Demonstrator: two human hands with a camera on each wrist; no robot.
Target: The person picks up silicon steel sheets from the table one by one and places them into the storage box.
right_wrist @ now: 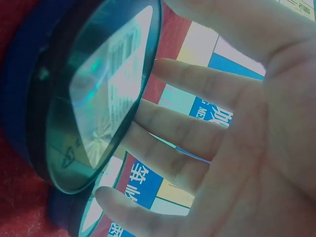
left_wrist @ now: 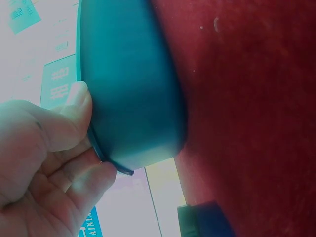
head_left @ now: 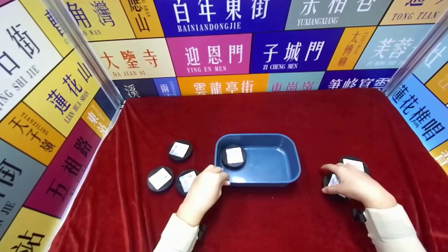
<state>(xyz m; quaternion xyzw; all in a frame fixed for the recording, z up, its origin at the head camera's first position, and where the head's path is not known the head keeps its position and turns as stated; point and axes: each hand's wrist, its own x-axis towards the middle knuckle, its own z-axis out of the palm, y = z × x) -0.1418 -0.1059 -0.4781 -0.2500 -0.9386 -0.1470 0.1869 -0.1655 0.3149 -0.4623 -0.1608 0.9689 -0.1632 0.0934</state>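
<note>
- Running its long axis from nine to three o'clock, a blue, round-cornered rectangular plastic box sits opening upward on red velvet cloth.
- At its seven-o'clock corner, the left hand pinches the rim.
- Towards four o'clock, the right hand spreads its fingers apart around a flat, round black disc with a white label, partly hidden; fingertip contact is hard to tell.
- Beyond lies another disc, partly covered.
- Inside the box, at nine o'clock: one labelled disc.
</note>
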